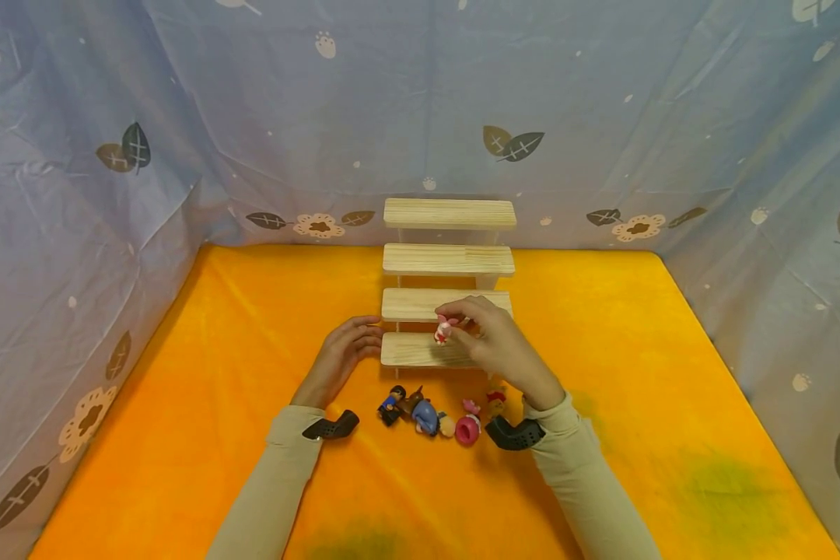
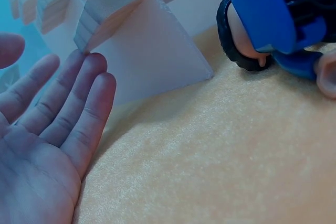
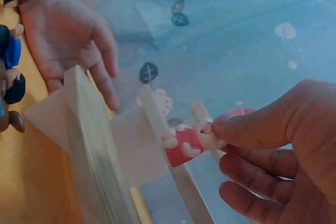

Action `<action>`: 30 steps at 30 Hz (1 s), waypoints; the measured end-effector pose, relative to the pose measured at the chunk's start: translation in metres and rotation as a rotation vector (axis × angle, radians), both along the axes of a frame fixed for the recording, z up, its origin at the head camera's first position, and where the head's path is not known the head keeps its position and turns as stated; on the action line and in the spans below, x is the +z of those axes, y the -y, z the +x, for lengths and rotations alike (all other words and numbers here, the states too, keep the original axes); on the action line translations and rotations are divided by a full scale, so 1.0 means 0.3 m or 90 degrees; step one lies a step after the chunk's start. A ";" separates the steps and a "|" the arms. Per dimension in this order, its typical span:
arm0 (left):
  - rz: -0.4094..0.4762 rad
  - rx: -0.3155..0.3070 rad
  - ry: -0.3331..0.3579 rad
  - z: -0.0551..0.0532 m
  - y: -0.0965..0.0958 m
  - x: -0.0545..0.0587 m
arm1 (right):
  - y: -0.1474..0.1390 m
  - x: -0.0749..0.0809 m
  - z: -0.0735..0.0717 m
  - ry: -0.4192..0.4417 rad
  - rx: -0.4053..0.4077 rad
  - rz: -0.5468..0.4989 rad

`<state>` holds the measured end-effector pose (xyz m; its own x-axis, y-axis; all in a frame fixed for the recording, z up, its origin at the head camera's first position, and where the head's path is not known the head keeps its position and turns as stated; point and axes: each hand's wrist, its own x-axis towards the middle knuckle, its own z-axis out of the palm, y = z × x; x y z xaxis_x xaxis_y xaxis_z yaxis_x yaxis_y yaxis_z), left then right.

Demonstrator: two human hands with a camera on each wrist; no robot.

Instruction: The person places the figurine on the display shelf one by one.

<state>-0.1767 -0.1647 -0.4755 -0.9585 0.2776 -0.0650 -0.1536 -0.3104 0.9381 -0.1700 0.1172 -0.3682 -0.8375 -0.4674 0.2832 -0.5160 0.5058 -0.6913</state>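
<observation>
My right hand [image 1: 500,342] pinches a small pink-and-white toy figurine [image 1: 442,330] with red clothing between thumb and fingers, above the lowest step of a pale wooden stepped rack [image 1: 413,354]. In the right wrist view the figurine [image 3: 185,145] is tilted sideways, its head end at the thumb. My left hand [image 1: 341,350] is by the rack's left end. Its fingers are nearly straight, and the left wrist view shows fingertips [image 2: 97,64] at the corner of a board, apparently touching it.
Several toy figures lie in front of the rack: a blue-and-black one [image 1: 390,406], a blue one [image 1: 425,418], a pink one [image 1: 467,429] and a yellow one in red [image 1: 496,400]. An orange cloth [image 1: 266,311] covers the surface. Patterned curtains [image 1: 427,93] hang behind and beside it.
</observation>
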 end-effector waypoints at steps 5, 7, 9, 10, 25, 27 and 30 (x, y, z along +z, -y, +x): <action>0.002 0.000 0.006 -0.002 0.000 -0.004 | 0.006 -0.006 0.002 0.004 0.000 0.026; 0.001 -0.001 0.006 -0.003 0.000 -0.004 | 0.008 -0.013 0.000 -0.015 -0.001 0.041; 0.001 -0.002 0.007 -0.004 0.001 -0.003 | 0.011 -0.020 -0.003 -0.036 -0.002 0.056; 0.001 -0.001 0.008 -0.005 0.001 -0.003 | 0.012 -0.022 -0.004 -0.044 -0.003 0.062; -0.004 0.000 0.005 -0.009 0.002 -0.002 | 0.027 -0.045 -0.007 -0.046 -0.008 0.114; -0.006 0.000 0.006 -0.009 0.002 -0.003 | 0.027 -0.046 -0.008 -0.044 -0.010 0.120; -0.006 0.001 0.011 -0.010 0.003 -0.008 | 0.028 -0.049 -0.008 -0.042 -0.014 0.127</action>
